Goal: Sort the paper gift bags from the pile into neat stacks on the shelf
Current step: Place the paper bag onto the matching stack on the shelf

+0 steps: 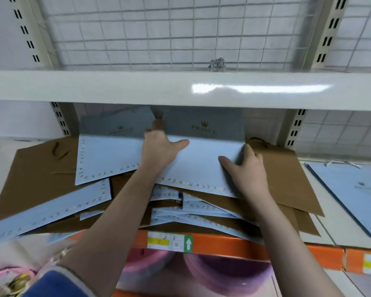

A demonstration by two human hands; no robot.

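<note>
While hands press bags, the orange-edged shelf holds them.

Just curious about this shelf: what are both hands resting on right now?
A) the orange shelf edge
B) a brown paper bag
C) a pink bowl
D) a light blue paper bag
D: the left hand and right hand both lie on the light blue bag atop the pile.

Head view | left hand and right hand lie on light blue gift bag | brown bags at 9 and 3 o'clock | blue stack far right | shelf edge orange
</note>
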